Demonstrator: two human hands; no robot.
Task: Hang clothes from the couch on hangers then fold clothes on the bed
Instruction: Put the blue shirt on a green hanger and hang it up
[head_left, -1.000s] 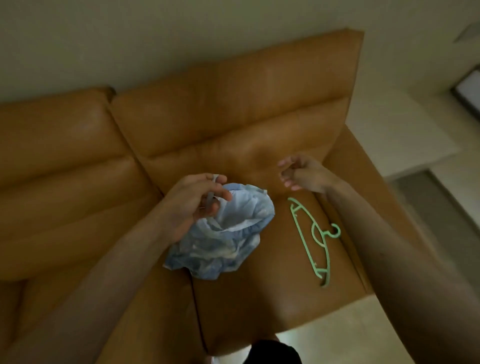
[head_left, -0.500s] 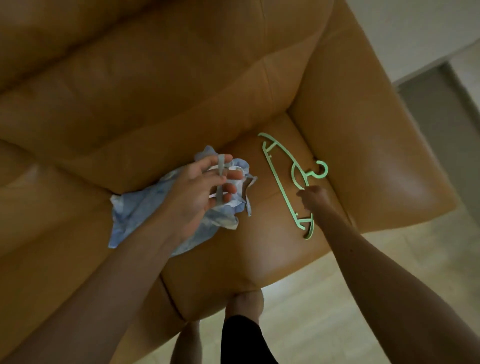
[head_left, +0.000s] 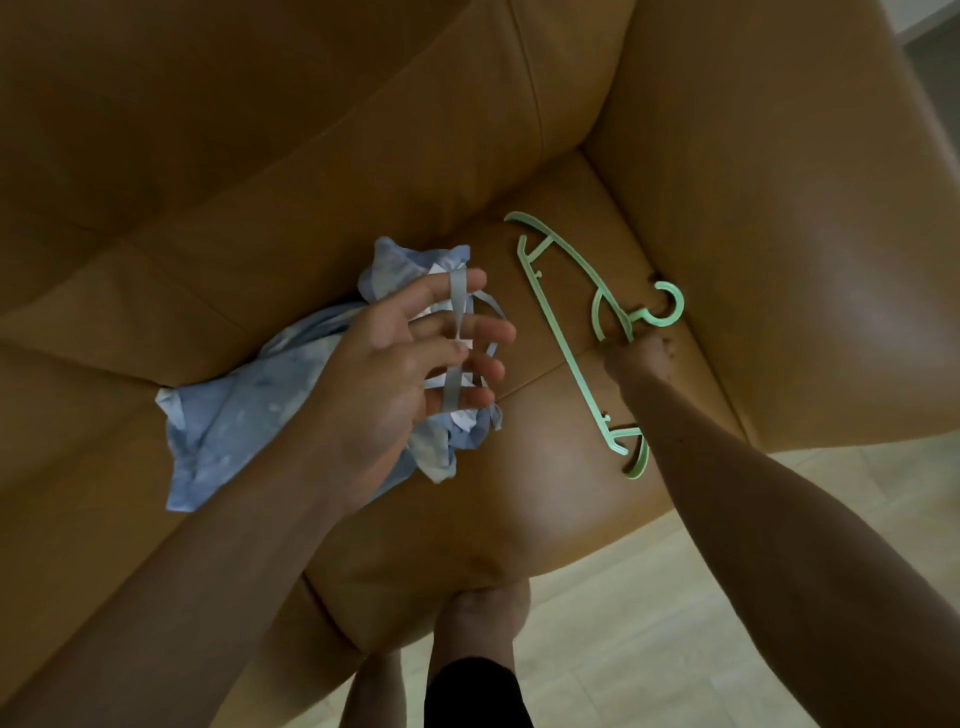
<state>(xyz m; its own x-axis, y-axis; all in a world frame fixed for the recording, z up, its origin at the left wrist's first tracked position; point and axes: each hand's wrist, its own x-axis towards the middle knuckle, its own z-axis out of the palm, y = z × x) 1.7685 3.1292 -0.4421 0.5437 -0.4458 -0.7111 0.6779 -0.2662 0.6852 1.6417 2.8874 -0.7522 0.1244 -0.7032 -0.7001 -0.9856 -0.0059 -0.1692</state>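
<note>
My L hand (head_left: 410, 364) pinches the grey strap (head_left: 457, 301) of the blue garment (head_left: 234, 415). The strap runs across my spread fingers, w/ my thumb pressing it vs. the middle ones, and a 2nd thin loop of it sticks out past the fingertips. The rest of the garment lies crumpled under & behind that hand, trailing to the left over the seam between two seat cushions, w/ a pale mottled print and a white tag showing near my fingers.

My R hand (head_left: 636, 358) is closed on the green hanger (head_left: 571, 358), gripping it just below the hook, where the inner curve meets the shoulder. My knuckles hide the exact finger hold. The hanger lies flat on the seat, hook toward the armrest (head_left: 779, 260), long bar running diagonally from the back of the seat to near its front edge. It's apart from the garment, w/ bare leather between them.

All of it is on the tan leather couch (head_left: 519, 493), in the right-hand corner by the backrest (head_left: 260, 156). Below the seat edge are my knee (head_left: 483, 613), black shorts (head_left: 472, 696) & the pale wood floor (head_left: 675, 623).
</note>
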